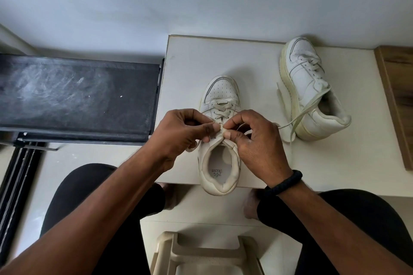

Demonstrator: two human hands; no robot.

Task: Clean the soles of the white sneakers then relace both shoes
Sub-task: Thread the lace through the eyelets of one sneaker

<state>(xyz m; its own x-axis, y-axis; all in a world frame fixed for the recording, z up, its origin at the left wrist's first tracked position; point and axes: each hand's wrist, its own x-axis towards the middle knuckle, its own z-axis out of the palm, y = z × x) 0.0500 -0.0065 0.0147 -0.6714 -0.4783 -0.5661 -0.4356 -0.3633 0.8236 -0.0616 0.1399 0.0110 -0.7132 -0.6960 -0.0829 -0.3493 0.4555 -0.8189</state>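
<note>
Head view: left hand (181, 133) and right hand (253, 140) pinch the lace (220, 114) of the near sneaker (220, 91); trailing lace (299, 116) from two o'clock could tangle in.

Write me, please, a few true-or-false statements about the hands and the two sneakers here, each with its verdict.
1. Both the left hand and the right hand pinch the lace of the near sneaker. True.
2. The near sneaker's toe points toward the person. False: its toe points away, and its heel juts over the near edge of the table.
3. The far sneaker has no lace in it. False: it is laced, with loose ends trailing onto the table.
4. A black band sits on the right wrist. True.
</note>
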